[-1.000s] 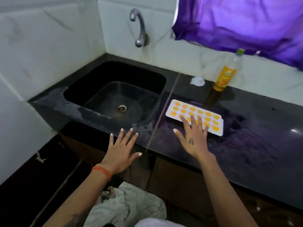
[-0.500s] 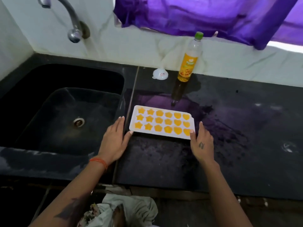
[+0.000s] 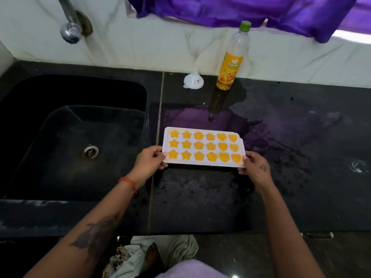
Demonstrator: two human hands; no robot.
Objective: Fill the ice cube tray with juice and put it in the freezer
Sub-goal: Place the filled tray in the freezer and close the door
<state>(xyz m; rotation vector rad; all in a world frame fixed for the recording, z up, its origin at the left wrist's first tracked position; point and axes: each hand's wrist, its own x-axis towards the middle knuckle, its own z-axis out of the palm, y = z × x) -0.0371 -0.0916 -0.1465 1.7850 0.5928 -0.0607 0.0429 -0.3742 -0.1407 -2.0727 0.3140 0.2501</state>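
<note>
A white ice cube tray (image 3: 202,163) with star and heart moulds full of orange juice is on the black counter (image 3: 281,177), just right of the sink. My left hand (image 3: 149,163) grips its near left corner, thumb on the rim. My right hand (image 3: 255,167) grips its near right corner the same way. A nearly empty juice bottle (image 3: 230,63) with an orange label and green cap stands upright at the back against the wall. A small white funnel (image 3: 193,82) lies mouth-down beside it.
A deep black sink (image 3: 76,137) with a drain takes up the left side, under a metal tap (image 3: 73,27). A purple curtain (image 3: 241,11) hangs over the back wall. The counter's front edge is close to my body.
My hands have gone from lying flat at the tray's two ends to gripping its near corners. The view has come closer over the counter.
</note>
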